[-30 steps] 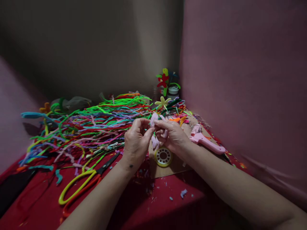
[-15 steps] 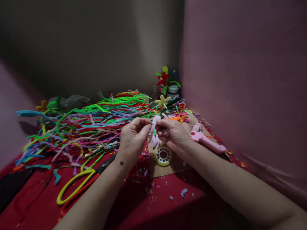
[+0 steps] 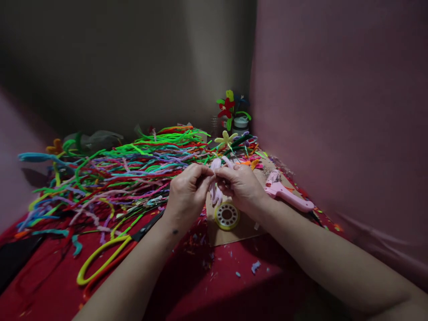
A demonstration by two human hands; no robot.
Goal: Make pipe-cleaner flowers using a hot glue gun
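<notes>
My left hand (image 3: pixel 190 187) and my right hand (image 3: pixel 239 183) meet fingertip to fingertip above a sheet of cardboard. Both pinch a pale lilac pipe cleaner piece (image 3: pixel 216 165), bent into a looped petal shape; its lower end is hidden by my fingers. More lilac pipe cleaner loops (image 3: pixel 216 196) show just beneath my hands. Close below them, a yellow-rimmed white spool (image 3: pixel 227 216) with round holes lies on the cardboard (image 3: pixel 217 238). A pink glue gun (image 3: pixel 289 196) rests to the right of my right hand.
Many coloured pipe cleaners (image 3: pixel 133 165) are heaped at left on the red cloth (image 3: pixel 200 294). Scissors (image 3: pixel 103 263) with yellow and red handles lie beside my left forearm. A pale yellow flower (image 3: pixel 226 140) and a bottle (image 3: pixel 240 125) with pipe cleaner flowers (image 3: pixel 226 108) stand at the back.
My hands have come closer together, their fingertips now meeting at the lilac piece. My right hand has turned slightly, and the view has shifted a little.
</notes>
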